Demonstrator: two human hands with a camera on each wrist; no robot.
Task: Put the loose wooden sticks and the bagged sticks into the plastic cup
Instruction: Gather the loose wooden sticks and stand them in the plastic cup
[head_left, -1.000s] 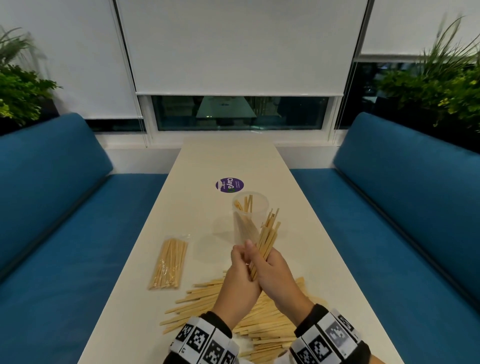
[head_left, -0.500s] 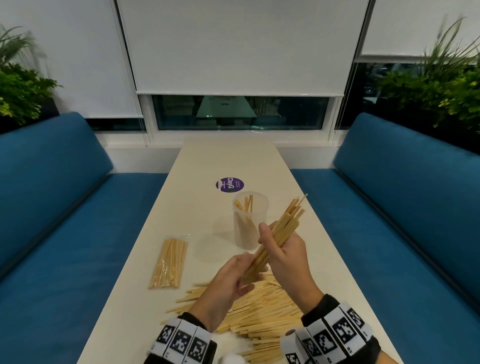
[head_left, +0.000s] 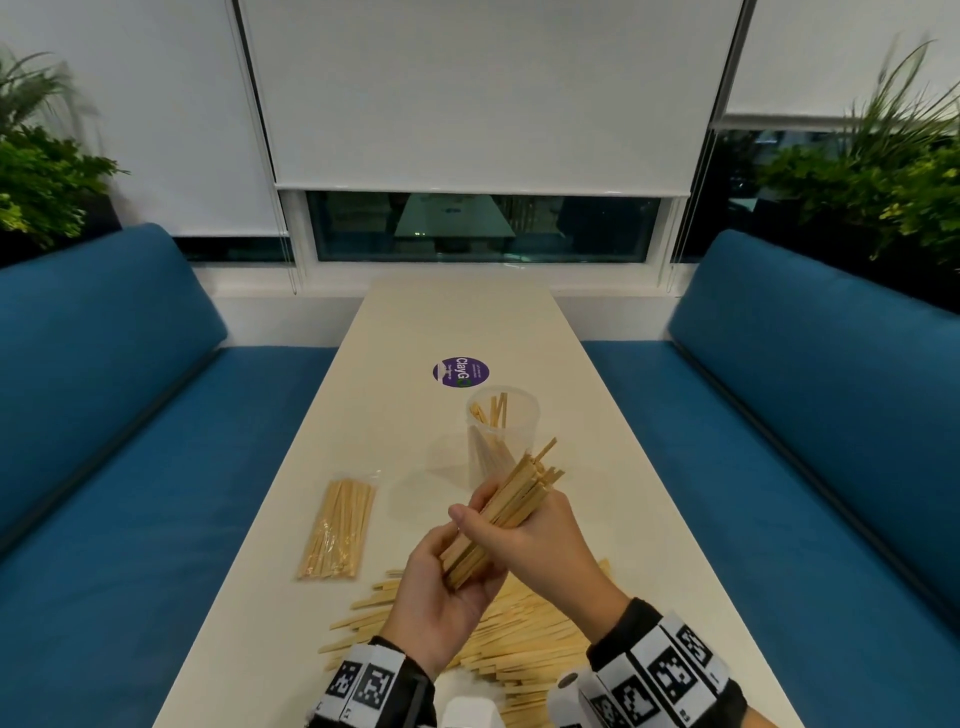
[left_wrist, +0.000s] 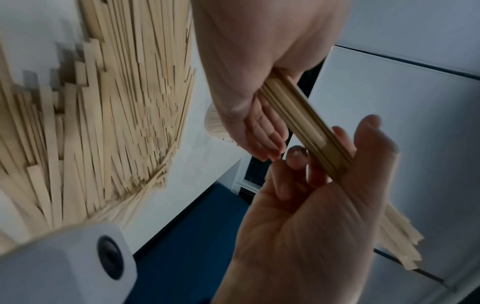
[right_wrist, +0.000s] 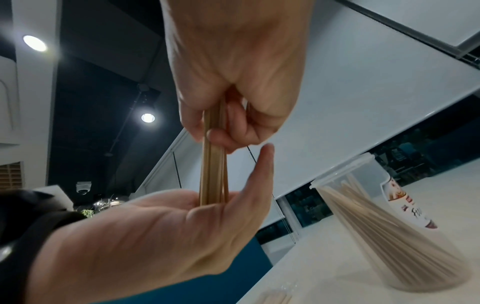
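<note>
My right hand (head_left: 524, 535) grips a bundle of wooden sticks (head_left: 519, 493) around its middle, tilted with the tips up and to the right, just in front of the plastic cup (head_left: 503, 431). The bundle's lower ends butt against the upturned palm of my left hand (head_left: 441, 597), whose fingers are loose. The right wrist view shows the sticks (right_wrist: 213, 168) standing on that palm (right_wrist: 155, 226). The clear cup holds several sticks. A bag of sticks (head_left: 337, 527) lies left of the hands. The loose stick pile (head_left: 519, 639) spreads under my wrists.
The long white table (head_left: 457, 322) carries a round purple sticker (head_left: 461, 372) beyond the cup. Blue benches (head_left: 130, 415) flank it on both sides. A window with lowered blinds closes the far end.
The right hand swung the bundle up and to the right, then lowered it in front of the cup. The left hand slid down to the lower ends and now has its palm under them.
</note>
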